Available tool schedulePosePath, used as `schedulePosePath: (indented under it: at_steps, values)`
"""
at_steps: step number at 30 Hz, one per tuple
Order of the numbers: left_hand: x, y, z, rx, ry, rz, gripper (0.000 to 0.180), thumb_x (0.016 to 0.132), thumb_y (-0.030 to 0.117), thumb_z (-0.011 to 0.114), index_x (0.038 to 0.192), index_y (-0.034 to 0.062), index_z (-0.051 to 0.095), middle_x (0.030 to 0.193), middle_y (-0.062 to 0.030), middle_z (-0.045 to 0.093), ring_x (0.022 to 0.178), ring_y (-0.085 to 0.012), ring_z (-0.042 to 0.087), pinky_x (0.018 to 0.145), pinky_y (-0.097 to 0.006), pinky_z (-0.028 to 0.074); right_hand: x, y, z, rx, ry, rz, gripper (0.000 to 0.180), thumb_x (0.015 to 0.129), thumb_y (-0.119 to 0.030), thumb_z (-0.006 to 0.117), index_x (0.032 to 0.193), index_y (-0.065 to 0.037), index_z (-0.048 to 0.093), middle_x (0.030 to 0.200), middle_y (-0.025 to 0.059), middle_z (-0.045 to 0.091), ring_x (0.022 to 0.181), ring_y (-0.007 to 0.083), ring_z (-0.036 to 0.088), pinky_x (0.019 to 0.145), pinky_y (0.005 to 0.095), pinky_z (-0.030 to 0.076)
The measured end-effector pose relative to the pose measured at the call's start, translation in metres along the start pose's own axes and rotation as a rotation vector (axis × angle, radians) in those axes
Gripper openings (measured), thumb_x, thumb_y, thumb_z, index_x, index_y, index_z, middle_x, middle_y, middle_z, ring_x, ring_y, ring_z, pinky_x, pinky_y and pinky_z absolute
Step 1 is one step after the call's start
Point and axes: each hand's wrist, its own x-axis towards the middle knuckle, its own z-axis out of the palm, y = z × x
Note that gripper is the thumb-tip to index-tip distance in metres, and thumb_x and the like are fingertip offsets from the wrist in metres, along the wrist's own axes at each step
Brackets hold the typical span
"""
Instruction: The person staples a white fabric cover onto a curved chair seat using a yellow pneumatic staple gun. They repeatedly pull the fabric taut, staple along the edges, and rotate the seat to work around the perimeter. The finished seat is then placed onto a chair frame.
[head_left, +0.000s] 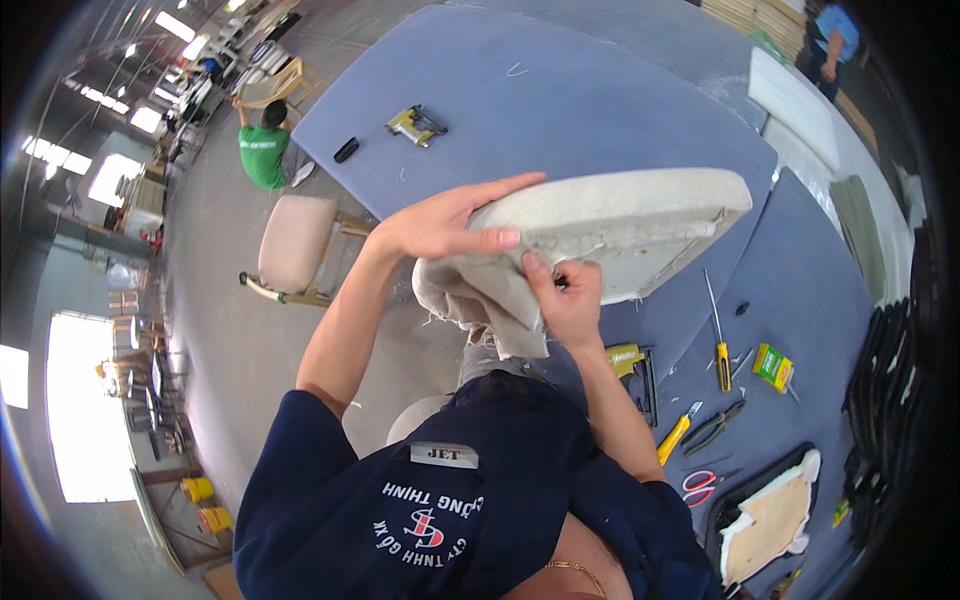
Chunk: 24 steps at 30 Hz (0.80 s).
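An upholstered seat pad (630, 205) in pale beige cloth is tilted up at the near edge of the blue table, its underside partly turned toward me. My left hand (440, 225) is closed round its left end, thumb on the near face and fingers over the top edge. Loose cloth (500, 295) hangs in folds from that end, its cut edge frayed. My right hand (572, 300) pinches this cloth against the pad's underside, just below my left thumb. Partly behind my right forearm lies a yellow-green staple gun (630, 362).
On the blue table (600, 100) lie another staple gun (416, 126), a screwdriver (722, 355), a yellow utility knife (680, 432), pliers (715, 428), red-handled scissors (698, 487) and a small green-yellow box (773, 367). A padded chair (298, 245) stands left; a person in green (263, 155) works beyond.
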Motion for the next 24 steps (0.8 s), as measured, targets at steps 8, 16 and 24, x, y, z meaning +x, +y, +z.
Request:
schedulePosePath:
  at_steps: [8,16,24]
  values:
    - [-0.002,-0.047,-0.001,-0.214,0.061,-0.468,0.081,0.107,0.066,0.038,0.150,-0.0008,0.052,0.147,-0.0215,0.059,0.137,-0.0333,0.055,0.117,-0.042,0.040,-0.008,0.039,0.042,-0.187,-0.074,-0.382,0.043,0.087,-0.010,0.081,0.053,-0.005,0.056,0.050,0.0095,0.054,0.044,0.0278,0.053,0.049,0.0400,0.040]
    - [-0.041,-0.007,0.072,0.671,0.580,0.014,0.077,0.102,0.057,0.054,0.153,-0.0003,0.047,0.143,-0.0289,0.059,0.130,-0.0460,0.057,0.114,-0.047,0.041,-0.009,0.054,0.046,-0.185,-0.124,-0.465,0.039,0.084,-0.007,0.081,0.055,-0.008,0.055,0.050,0.0063,0.050,0.044,0.0260,0.052,0.048,0.0383,0.038]
    - [-0.083,-0.067,0.017,-0.325,0.038,-0.330,0.088,0.102,0.072,0.043,0.152,0.0004,0.051,0.154,-0.0199,0.053,0.145,-0.0335,0.048,0.120,-0.044,0.037,-0.053,0.042,0.024,-0.255,-0.209,-0.368,0.019,0.090,-0.019,0.078,0.078,-0.004,0.077,0.076,0.0121,0.075,0.070,0.0291,0.073,0.071,0.0385,0.054]
